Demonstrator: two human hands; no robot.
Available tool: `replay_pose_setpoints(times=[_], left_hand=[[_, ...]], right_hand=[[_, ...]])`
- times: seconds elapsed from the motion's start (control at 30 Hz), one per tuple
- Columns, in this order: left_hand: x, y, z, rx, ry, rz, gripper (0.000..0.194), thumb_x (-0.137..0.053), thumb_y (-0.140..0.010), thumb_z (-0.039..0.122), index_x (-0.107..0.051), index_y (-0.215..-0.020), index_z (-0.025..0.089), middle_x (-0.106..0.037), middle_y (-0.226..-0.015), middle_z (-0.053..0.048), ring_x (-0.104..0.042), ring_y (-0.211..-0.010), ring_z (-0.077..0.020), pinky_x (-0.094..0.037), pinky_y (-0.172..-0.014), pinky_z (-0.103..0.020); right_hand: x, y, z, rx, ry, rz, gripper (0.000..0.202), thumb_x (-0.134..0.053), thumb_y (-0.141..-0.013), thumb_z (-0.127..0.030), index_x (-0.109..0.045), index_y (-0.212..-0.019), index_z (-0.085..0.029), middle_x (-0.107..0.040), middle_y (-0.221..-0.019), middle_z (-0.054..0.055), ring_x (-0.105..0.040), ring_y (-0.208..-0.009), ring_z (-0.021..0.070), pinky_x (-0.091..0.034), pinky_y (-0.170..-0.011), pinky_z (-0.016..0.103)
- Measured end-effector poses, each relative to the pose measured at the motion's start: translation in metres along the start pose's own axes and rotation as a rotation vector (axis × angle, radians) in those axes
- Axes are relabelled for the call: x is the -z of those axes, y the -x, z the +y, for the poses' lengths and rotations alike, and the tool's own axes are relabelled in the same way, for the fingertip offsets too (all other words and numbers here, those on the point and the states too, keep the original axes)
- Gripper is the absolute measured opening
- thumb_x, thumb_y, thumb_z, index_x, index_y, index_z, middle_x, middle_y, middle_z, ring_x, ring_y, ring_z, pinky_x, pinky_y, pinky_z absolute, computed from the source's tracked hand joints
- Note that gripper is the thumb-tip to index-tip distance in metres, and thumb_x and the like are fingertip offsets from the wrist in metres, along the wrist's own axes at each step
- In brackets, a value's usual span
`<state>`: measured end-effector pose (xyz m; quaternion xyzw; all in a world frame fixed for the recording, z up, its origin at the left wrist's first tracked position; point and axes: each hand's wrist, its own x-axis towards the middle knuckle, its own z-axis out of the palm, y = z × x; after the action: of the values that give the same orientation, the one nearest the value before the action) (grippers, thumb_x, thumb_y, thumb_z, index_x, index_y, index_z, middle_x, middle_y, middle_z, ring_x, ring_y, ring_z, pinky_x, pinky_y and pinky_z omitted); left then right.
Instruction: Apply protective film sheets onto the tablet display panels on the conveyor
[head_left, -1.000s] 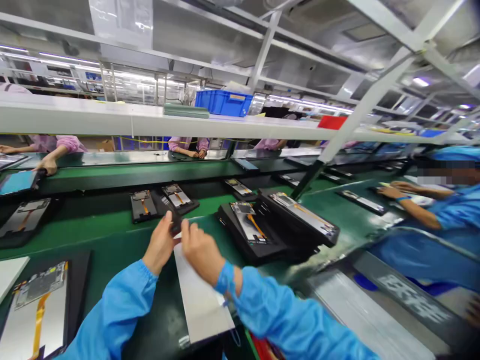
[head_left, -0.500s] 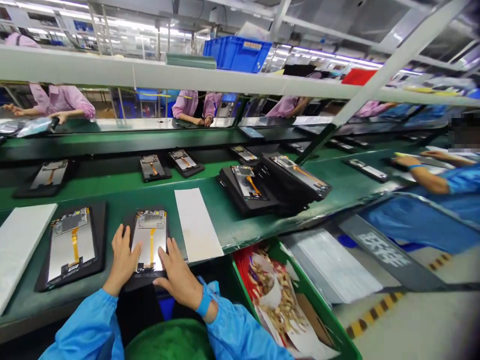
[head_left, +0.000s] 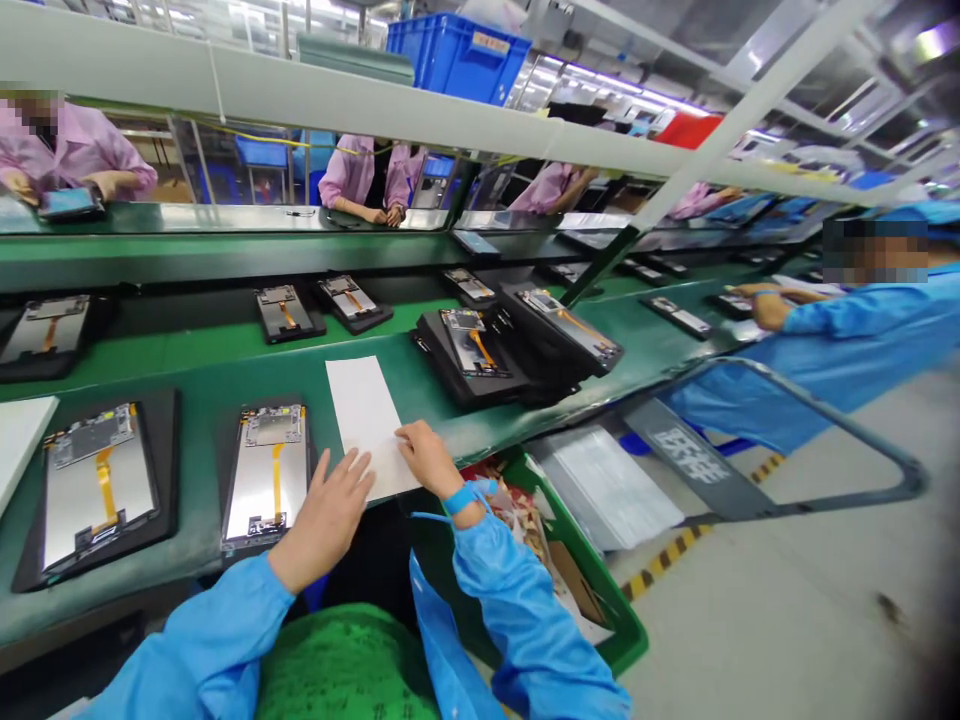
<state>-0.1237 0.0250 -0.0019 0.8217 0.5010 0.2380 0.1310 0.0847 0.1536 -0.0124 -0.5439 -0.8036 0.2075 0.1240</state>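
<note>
A white sheet (head_left: 367, 400) lies on the green bench. My right hand (head_left: 435, 462), with a blue band at its wrist, has its fingers curled in at the sheet's right edge. The fingertips look closed on that edge. My left hand (head_left: 330, 515) is open, its fingers stretched out over the sheet's lower left side. Just left of that hand is an opened tablet (head_left: 255, 480) on a black pad, its circuit board and orange ribbon cable showing. Another opened tablet (head_left: 105, 490) rests on a black pad farther left.
Stacked black pads with opened tablets (head_left: 472, 345) stand beyond the sheet. More tablets (head_left: 285, 310) sit on the green conveyor. A green bin (head_left: 626, 625) of scraps is below at right, near a grey trolley (head_left: 690, 445). A co-worker in blue (head_left: 847, 310) works at right.
Both hands have left the tablet and moved right. The right hand is now at the white sheet's edge, the left near its lower left side. The view has turned right.
</note>
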Motion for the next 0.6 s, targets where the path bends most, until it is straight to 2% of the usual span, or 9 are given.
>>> replay_pose_setpoints(times=[0.1, 0.2, 0.47, 0.6], left_hand=[[-0.027, -0.015, 0.003, -0.010, -0.055, -0.107, 0.053, -0.046, -0.091, 0.009, -0.051, -0.142, 0.022, -0.043, -0.156, -0.012, -0.032, -0.148, -0.0326, -0.022, -0.120, -0.062], [-0.042, -0.015, -0.003, 0.005, -0.094, -0.147, 0.054, -0.051, -0.089, 0.011, -0.052, -0.141, 0.023, -0.044, -0.156, -0.014, -0.033, -0.147, -0.0348, -0.028, -0.117, -0.061], [-0.039, -0.012, -0.003, 0.000, -0.113, -0.124, 0.059, -0.054, -0.087, 0.010, -0.049, -0.144, 0.023, -0.041, -0.157, -0.013, -0.031, -0.148, -0.0342, -0.027, -0.118, -0.059], [-0.048, -0.007, -0.003, -0.017, -0.081, -0.076, 0.058, -0.053, -0.086, 0.011, -0.053, -0.142, 0.026, -0.044, -0.156, -0.012, -0.034, -0.147, -0.0339, -0.028, -0.118, -0.059]], right_hand=[[-0.003, 0.012, 0.012, -0.027, 0.017, -0.023, 0.027, -0.058, -0.089, -0.008, -0.066, -0.114, -0.016, -0.061, -0.108, 0.008, -0.062, -0.095, 0.0168, -0.048, -0.093, 0.030], [-0.006, 0.020, 0.013, -0.040, 0.023, -0.023, 0.026, -0.058, -0.090, -0.010, -0.064, -0.115, -0.017, -0.059, -0.110, 0.007, -0.061, -0.096, 0.0162, -0.047, -0.092, 0.028], [-0.009, 0.016, 0.006, -0.052, 0.019, -0.009, 0.013, -0.056, -0.091, -0.011, -0.064, -0.099, -0.017, -0.058, -0.104, 0.007, -0.056, -0.098, 0.0191, -0.045, -0.090, 0.032], [-0.005, 0.026, -0.005, -0.048, 0.044, 0.031, 0.013, -0.055, -0.090, -0.007, -0.063, -0.094, -0.017, -0.058, -0.103, 0.006, -0.054, -0.102, 0.0192, -0.043, -0.094, 0.032]])
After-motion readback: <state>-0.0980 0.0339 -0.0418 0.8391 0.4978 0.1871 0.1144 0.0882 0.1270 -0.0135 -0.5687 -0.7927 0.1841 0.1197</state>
